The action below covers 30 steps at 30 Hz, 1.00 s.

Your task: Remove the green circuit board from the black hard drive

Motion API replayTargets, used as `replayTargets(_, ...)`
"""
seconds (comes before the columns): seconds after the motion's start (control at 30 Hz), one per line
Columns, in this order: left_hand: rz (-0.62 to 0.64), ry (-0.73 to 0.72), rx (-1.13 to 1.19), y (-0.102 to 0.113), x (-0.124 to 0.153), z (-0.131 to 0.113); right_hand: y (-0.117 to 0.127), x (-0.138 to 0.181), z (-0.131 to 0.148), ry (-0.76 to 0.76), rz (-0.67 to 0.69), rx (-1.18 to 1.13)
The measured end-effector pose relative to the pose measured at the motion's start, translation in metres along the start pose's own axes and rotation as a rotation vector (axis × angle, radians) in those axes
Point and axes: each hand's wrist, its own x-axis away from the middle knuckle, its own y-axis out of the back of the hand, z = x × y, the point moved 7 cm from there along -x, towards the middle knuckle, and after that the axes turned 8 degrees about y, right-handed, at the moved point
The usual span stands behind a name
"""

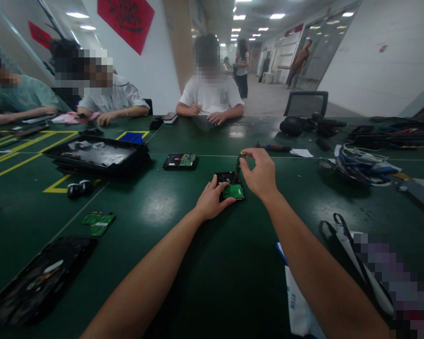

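Note:
A black hard drive with a green circuit board (235,191) lies board side up on the table in front of me. My left hand (212,200) holds it down, thumb along the near edge and fingers over its left side. Between the thumb and fingers of my right hand (261,172) is a small screwdriver (238,163), close to upright, its thin shaft reaching down to the drive. Whether the tip sits in a screw is too small to tell. Just left and beyond lies a second hard drive (180,161), apart from my hands.
Stacked black trays (99,157), a loose green circuit board (99,223) and a large black drive (44,278) lie left. Bundled cables (363,162) and a long-handled tool (273,147) are right. A person (212,96) sits opposite; others sit at left.

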Motion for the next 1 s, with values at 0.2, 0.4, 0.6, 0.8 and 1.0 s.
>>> replayTargets(0.2,-0.007,-0.006,0.002,-0.0003,-0.0002,-0.0001,-0.0025,0.0008,-0.0024,-0.004,0.008,-0.032)
replayTargets(0.4,-0.008,-0.011,-0.001,0.0007,0.0003,-0.0006,-0.0019,0.0011,0.0013,0.019,0.017,0.004)
replayTargets(0.6,0.004,-0.008,-0.003,0.0011,0.0008,-0.0013,-0.0026,0.0011,-0.0024,-0.018,0.012,-0.025)
replayTargets(0.8,-0.003,-0.009,-0.003,0.0007,0.0008,-0.0014,-0.0010,0.0008,0.0014,0.009,0.023,-0.011)
replayTargets(1.0,-0.001,-0.002,0.001,0.0008,0.0003,-0.0006,-0.0022,0.0013,-0.0046,-0.043,0.019,-0.027)
